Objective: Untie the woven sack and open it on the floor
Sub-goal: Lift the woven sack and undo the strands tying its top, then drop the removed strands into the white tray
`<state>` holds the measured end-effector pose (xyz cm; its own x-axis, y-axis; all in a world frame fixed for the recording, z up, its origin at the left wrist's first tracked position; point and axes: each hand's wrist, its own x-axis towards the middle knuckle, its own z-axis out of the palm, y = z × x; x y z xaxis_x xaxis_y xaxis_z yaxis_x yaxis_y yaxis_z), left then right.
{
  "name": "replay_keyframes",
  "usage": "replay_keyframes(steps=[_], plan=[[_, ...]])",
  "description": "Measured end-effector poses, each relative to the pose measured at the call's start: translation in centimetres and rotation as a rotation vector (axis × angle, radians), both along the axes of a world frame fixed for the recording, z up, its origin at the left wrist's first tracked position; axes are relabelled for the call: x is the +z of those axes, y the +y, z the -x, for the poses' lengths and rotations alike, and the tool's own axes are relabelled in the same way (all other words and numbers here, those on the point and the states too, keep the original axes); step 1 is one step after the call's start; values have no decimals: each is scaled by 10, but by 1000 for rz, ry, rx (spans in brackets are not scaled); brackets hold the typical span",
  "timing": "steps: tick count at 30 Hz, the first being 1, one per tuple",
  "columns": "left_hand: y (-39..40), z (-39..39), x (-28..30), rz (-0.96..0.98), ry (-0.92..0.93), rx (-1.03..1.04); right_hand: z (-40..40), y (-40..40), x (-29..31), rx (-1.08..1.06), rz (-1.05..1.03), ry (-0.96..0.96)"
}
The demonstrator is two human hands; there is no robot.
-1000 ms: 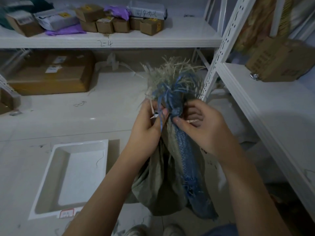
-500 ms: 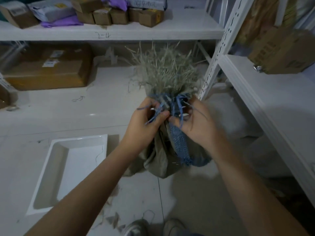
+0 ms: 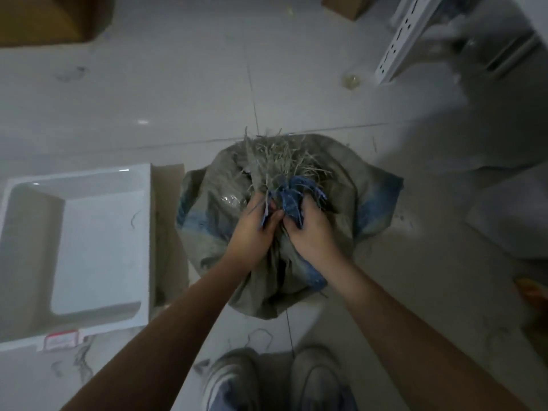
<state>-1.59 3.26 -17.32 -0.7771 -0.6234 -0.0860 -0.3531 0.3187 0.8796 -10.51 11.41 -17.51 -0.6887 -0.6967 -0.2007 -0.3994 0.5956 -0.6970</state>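
Note:
A grey-green woven sack with blue stripes sits on the tiled floor just ahead of my shoes. Its frayed, straw-like mouth is bunched together and bound by a blue frayed tie. My left hand pinches strands of the tie at the neck. My right hand grips the blue tie and the gathered neck from the right. The two hands touch each other over the knot. The knot itself is hidden under my fingers.
A white rectangular tray lies on the floor to the left, on a piece of cardboard. A perforated white shelf post stands at the upper right, a brown carton at the upper left. My two shoes are below the sack.
The sack has gone down from chest height to rest on the floor, and my view has tilted down. Both hands stayed on the tied neck.

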Motion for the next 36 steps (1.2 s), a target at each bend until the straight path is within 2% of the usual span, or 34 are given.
replay_keyframes(steps=[6,11,18,19,21,23,24,25,26,28,29,30,34,36], plan=[[-2,-10,-32,-72,-144,-29,-10,-3,-39,-19,-111,-126],[-12,-18,-17,-4,-121,154,-3,0,-31,-17,-87,-145],[-24,-29,45,-336,106,501,5,9,8,-73,-174,-150],[-26,-30,57,-361,152,561,4,8,19,-67,-210,-98],[-31,-34,78,-391,246,688,1,4,44,-89,-259,148],[-34,-39,94,-468,360,785,-9,-2,76,-135,-87,443],[-35,-41,100,-522,416,814,-15,-7,92,-141,40,491],[-35,-43,104,-580,467,827,-22,-13,106,-127,120,391],[-35,-44,107,-647,511,828,-30,-21,119,-108,123,151],[-32,-45,110,-792,593,821,-46,-37,136,-103,1,-508],[-31,-44,111,-853,623,827,-53,-44,141,-124,-59,-768],[-30,-43,112,-906,644,838,-59,-50,142,-156,-79,-925],[-30,-43,113,-1119,705,876,-67,-64,133,-352,51,-1160],[-31,-46,109,-1150,700,872,-68,-65,131,-406,91,-1211]])
